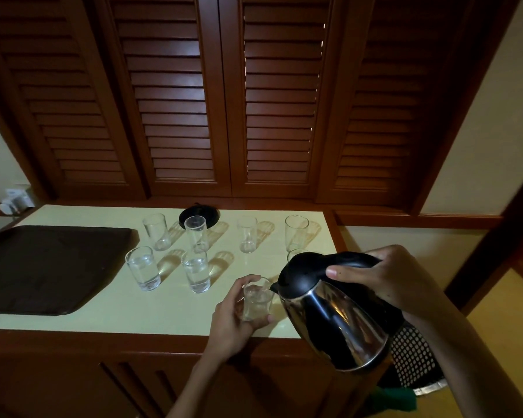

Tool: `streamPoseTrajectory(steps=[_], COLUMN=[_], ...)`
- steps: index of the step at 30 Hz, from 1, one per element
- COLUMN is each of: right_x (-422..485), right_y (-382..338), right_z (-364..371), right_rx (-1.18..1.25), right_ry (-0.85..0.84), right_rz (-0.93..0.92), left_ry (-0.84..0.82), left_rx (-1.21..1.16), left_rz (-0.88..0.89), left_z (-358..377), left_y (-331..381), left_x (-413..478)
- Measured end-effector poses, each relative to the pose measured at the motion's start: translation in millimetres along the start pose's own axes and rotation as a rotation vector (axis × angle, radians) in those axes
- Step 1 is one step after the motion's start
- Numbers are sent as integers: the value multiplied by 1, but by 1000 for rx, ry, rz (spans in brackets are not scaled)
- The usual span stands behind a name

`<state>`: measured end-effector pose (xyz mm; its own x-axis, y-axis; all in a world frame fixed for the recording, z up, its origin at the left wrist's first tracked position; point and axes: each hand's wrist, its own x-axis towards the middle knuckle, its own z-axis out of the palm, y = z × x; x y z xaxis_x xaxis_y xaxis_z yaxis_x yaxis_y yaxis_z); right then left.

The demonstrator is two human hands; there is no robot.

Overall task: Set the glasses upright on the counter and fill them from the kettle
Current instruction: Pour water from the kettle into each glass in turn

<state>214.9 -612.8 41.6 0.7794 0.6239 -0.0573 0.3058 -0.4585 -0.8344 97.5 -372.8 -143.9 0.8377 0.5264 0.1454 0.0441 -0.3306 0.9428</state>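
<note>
My right hand [384, 276] grips the black handle of a steel kettle [335, 315], tilted with its spout over a clear glass [257, 300] near the counter's front edge. My left hand [233, 318] is wrapped around that glass, and water lies in its bottom. Two glasses holding water [143, 268] [196, 271] stand upright to the left. Behind them several empty glasses [247, 234] stand upright in a back row. Another glass [295, 254] is mostly hidden behind the kettle's lid.
A dark tray [43, 267] covers the left of the pale counter [175, 309]. The black kettle base [198, 215] sits at the back by the louvred wooden doors. A perforated black bin [414, 357] stands on the floor below the counter's right end.
</note>
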Motion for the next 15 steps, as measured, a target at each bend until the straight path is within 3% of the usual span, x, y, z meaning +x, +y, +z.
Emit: streamPoseTrajectory(steps=[7, 15], right_x=[-8, -15], right_y=[13, 29], right_z=[10, 14], right_rx=[112, 361], right_ry=[174, 296], right_rz=[75, 144], left_ry=[13, 137], left_rx=[-35, -66], left_rz=[-2, -40], left_z=[2, 1], left_y=[-2, -8], left_x=[4, 29])
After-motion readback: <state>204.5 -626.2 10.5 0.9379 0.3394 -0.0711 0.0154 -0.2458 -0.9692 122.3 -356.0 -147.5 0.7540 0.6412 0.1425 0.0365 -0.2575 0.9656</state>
